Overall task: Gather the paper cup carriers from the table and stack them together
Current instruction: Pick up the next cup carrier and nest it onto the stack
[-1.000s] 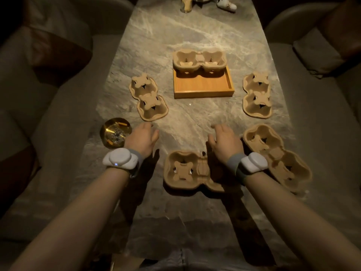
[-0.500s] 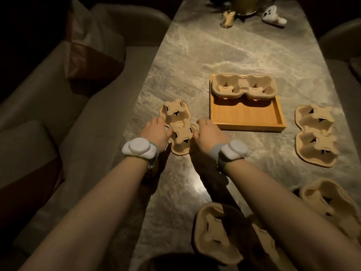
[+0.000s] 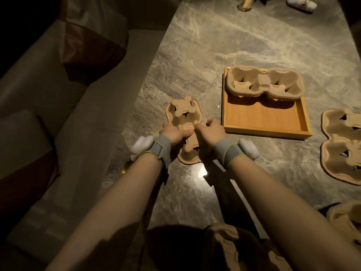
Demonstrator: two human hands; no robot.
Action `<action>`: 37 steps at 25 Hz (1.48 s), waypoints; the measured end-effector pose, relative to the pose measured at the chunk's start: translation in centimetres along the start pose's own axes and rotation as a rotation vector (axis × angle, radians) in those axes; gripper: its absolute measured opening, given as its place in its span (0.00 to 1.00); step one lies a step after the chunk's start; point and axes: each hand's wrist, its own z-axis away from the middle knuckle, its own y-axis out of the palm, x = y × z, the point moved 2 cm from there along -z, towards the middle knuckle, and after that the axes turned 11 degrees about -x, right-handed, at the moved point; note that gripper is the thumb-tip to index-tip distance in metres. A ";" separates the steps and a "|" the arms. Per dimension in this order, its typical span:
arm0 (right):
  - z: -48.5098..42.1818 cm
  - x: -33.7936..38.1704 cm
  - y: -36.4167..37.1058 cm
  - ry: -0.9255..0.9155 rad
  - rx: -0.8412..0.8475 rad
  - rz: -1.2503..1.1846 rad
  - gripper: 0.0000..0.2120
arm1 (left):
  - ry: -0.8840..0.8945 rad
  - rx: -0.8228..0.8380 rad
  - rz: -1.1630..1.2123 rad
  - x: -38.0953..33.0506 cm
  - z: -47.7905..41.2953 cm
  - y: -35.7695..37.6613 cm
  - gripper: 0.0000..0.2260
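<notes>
Between the two wrists, on the marble table (image 3: 195, 61), a two-cup pulp carrier (image 3: 184, 116) is gripped at its narrow waist by the left hand (image 3: 173, 133) and the right hand (image 3: 211, 132), thumbs pressed on top, while just right of the right hand a wooden tray (image 3: 261, 118) holds another carrier (image 3: 263, 83).

Five tan pulp two-cup carriers: centre one (image 3: 184, 116) held, tray one (image 3: 264, 83) at 1 o'clock, others (image 3: 343, 145) at 3, (image 3: 349, 220) at 4, (image 3: 230, 247) at 6.
</notes>
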 end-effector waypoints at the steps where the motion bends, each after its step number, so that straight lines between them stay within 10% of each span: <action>1: 0.0 0.0 -0.2 0.033 0.041 -0.082 0.21 | -0.036 0.027 0.094 0.0 0.1 -0.1 0.23; 8: 3.2 0.3 -3.0 -0.099 0.221 -0.313 0.29 | -0.214 0.221 0.349 -0.4 3.5 -1.5 0.03; 16: 9.2 -0.8 -5.9 -0.887 -0.183 0.522 0.25 | -0.105 0.171 0.596 -2.6 8.0 -4.4 0.26; 19: 10.8 -2.8 -6.8 -1.060 -0.287 0.689 0.22 | -0.171 0.104 0.603 -1.6 10.7 -4.2 0.07; 23: 12.2 -6.0 -9.1 -0.772 -0.256 0.149 0.20 | -0.145 0.038 0.670 0.4 12.7 -3.3 0.15; 28: 13.3 -9.8 -12.1 0.032 -0.096 -0.902 0.20 | -0.065 0.058 0.774 2.7 15.8 -1.6 0.19; 37: 20.6 -19.6 -13.9 -0.070 -0.257 -0.656 0.35 | 0.324 -0.006 0.239 10.0 21.2 1.1 0.33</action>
